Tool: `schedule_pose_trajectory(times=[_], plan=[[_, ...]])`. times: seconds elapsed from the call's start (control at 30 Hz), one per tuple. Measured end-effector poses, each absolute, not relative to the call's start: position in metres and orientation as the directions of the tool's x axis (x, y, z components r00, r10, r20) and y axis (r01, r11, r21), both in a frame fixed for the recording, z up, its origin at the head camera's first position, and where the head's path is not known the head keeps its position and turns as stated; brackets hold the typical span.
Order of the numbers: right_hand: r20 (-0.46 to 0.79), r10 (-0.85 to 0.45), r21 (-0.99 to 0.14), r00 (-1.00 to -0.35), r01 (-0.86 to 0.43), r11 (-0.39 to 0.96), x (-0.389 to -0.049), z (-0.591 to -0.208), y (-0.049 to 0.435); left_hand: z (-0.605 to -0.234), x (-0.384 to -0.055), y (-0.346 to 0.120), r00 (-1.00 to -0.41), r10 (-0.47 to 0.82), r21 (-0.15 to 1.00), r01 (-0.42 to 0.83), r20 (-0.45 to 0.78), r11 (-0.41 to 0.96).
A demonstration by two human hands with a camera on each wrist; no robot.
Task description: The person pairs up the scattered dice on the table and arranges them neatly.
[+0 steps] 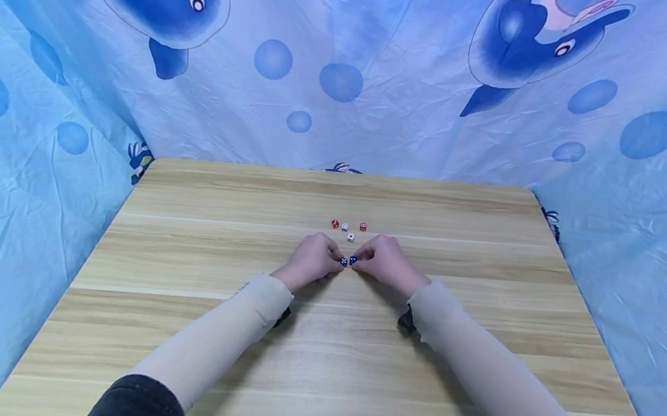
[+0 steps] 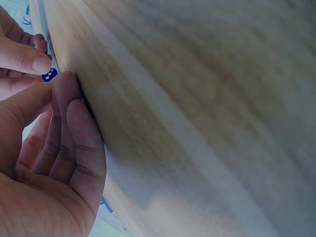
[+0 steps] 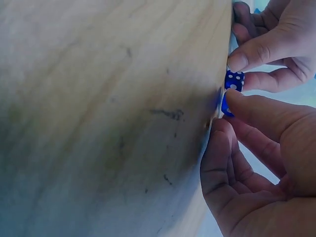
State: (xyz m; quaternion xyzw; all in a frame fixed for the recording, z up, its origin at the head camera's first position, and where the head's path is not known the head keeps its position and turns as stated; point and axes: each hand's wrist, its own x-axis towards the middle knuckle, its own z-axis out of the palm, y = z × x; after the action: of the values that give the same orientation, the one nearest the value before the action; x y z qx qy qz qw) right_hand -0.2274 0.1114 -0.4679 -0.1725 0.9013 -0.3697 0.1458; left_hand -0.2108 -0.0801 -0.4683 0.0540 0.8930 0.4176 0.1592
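Note:
Two blue dice with white dots sit close together near the middle of the table. My left hand [image 1: 314, 259] pinches the left blue die [image 1: 343, 262] between thumb and fingers. The right blue die [image 1: 353, 260] is pinched by my right hand [image 1: 387, 262]. In the right wrist view the die in the left hand [image 3: 234, 80] shows several dots, and the one under my right thumb [image 3: 227, 105] is partly covered. The left wrist view shows the right hand's die [image 2: 50, 75], while the left hand's own die is hidden behind its fingers.
Just beyond the hands lie two white dice, one nearer [image 1: 351, 237] and one farther [image 1: 345, 227]. A red die [image 1: 334, 224] lies to their left and another red die [image 1: 363, 227] to their right. The wooden table [image 1: 180, 273] ends at a blue dolphin-printed curtain [image 1: 377, 138].

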Motion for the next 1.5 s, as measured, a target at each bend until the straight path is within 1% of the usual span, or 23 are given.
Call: schedule_pose_trajectory(times=[0.37, 1.23, 1.5], plan=[[-0.137, -0.407, -0.720, -0.903, -0.191, 0.667, -0.2269, -0.4725, 0.1110, -0.4662, -0.2112, -0.0798, -0.945, 0.234, 0.762, -0.024, -0.229, 0.647], [-0.094, -0.440, -0.705, -0.893, -0.253, 0.663, -0.2215, -0.4715, 0.1064, -0.4675, -0.2123, -0.0829, -0.938, 0.268, 0.761, 0.008, -0.219, 0.649], [-0.098, -0.436, -0.710, -0.895, -0.244, 0.661, -0.2215, -0.4723, 0.1063, -0.4676, -0.2091, -0.0837, -0.944, 0.257, 0.756, 0.013, -0.205, 0.654]])
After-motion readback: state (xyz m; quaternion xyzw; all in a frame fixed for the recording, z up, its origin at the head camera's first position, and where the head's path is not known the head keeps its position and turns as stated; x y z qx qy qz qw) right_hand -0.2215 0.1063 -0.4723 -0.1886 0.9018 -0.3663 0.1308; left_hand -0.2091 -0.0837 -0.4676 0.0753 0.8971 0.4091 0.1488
